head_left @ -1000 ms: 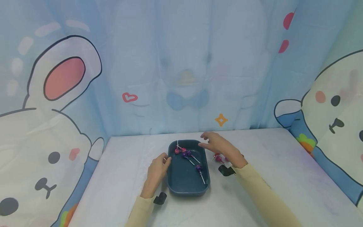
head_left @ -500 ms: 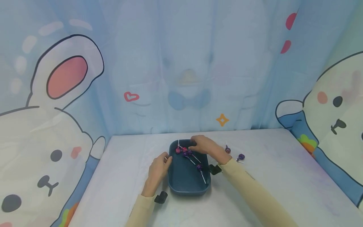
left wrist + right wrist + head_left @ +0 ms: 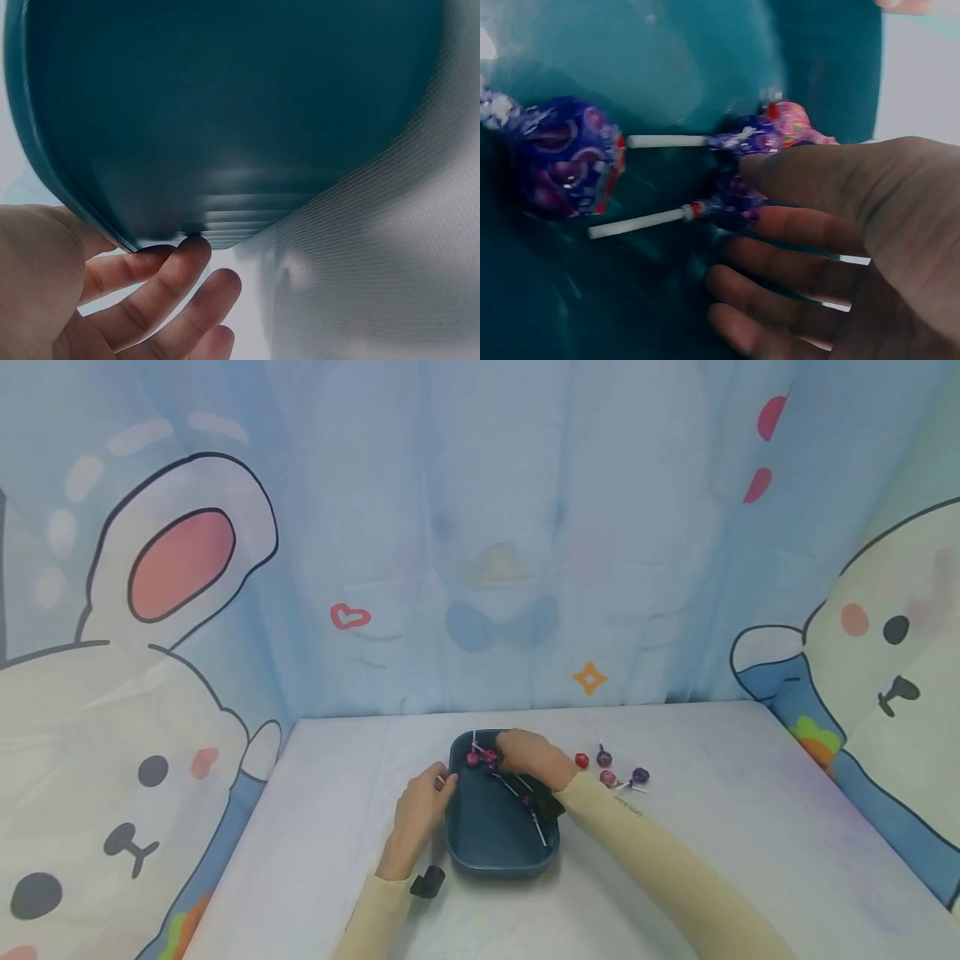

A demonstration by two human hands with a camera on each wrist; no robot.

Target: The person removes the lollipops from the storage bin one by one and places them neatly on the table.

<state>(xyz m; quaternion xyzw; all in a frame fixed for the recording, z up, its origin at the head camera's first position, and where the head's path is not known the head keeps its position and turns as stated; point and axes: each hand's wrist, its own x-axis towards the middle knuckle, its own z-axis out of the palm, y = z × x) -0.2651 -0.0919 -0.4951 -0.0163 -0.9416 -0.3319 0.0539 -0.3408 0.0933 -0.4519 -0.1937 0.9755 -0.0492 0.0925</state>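
While thumb and index finger are apparently pinching the wrapped head of a purple lollipop [image 3: 735, 201], a person's right hand [image 3: 531, 753] is working inside the far right part of a dark teal tray [image 3: 491, 837], its other fingers lying apart and loosely bent. Across from it, the left hand [image 3: 420, 808] is gripping the tray's left rim, its thumb tip hiding from the left wrist view.

Just beside the pinched candy, a second purple lollipop [image 3: 754, 140] is lying in the tray, and a third purple lollipop [image 3: 564, 159] is sitting apart, nearer the person. Toward the far left corner, a pink lollipop [image 3: 472, 759] and a red lollipop [image 3: 490, 755] are resting close together. Shiny wrappers are covering round heads, and thin white sticks are pointing in several directions.

Outside the tray, on the tabletop [image 3: 600, 877] to its right, at least four more are lying in a loose cluster, among them a bright red candy [image 3: 582, 761] and a deep violet candy [image 3: 640, 775]. With lollipops occupying both places, the handling is seemingly running partway: some of it is apparently done, while about five pieces, the pinched one included, are lying within the tray's walls. Behind everything, a pale blue curtain [image 3: 495, 485] is hanging.
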